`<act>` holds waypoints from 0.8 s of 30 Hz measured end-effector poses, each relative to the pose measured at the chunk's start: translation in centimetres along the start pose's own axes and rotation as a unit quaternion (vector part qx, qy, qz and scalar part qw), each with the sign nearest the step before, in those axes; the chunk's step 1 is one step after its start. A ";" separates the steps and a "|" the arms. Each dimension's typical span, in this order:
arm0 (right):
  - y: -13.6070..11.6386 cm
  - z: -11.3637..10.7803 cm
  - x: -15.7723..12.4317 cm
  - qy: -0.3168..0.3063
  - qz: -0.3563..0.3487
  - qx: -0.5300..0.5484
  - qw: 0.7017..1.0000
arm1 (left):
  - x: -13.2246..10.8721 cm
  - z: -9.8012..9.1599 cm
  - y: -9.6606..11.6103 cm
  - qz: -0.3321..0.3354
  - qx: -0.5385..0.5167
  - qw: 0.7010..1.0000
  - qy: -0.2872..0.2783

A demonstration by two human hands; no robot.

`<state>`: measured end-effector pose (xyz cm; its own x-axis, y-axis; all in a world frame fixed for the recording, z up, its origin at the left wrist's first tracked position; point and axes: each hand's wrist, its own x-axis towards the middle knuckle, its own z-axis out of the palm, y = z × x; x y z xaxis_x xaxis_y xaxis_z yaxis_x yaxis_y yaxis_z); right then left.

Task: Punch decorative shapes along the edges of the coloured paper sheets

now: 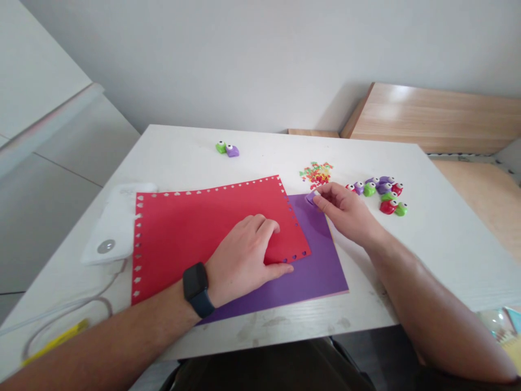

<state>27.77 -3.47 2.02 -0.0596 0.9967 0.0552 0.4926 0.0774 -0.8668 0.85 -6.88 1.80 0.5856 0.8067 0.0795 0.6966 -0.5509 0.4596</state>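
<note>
A red paper sheet with punched holes along its edges lies on a purple sheet on the white table. My left hand rests on the red sheet's lower right corner, fingers curled, thumb along the edge, a dark watch on the wrist. My right hand pinches a small purple punch at the purple sheet's top corner.
A cluster of small red, green and purple punches sits right of my right hand. Coloured paper bits lie behind it. Two more punches stand at the back. A white device with a cable lies left.
</note>
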 end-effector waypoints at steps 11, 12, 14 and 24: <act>-0.5 -0.6 0.6 0.005 0.125 0.246 0.961 | -0.1 0.0 -0.1 0.002 0.000 1.000 -0.008; -0.6 -0.6 0.6 0.002 0.130 0.251 0.959 | -0.1 0.0 -0.1 0.002 0.000 1.000 -0.010; -0.7 -0.7 0.7 -0.003 0.133 0.254 0.958 | -0.2 -0.1 -0.1 0.002 0.000 1.000 -0.012; 0.8 -1.2 1.0 0.213 -0.049 -0.144 0.965 | -0.2 -0.1 0.0 0.000 0.005 1.000 -0.017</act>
<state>29.13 -2.36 1.93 0.2142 0.8987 0.3826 0.7279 0.1144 -0.6761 0.67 -6.97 1.86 0.5999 0.7986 0.0487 0.7001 -0.5534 0.4513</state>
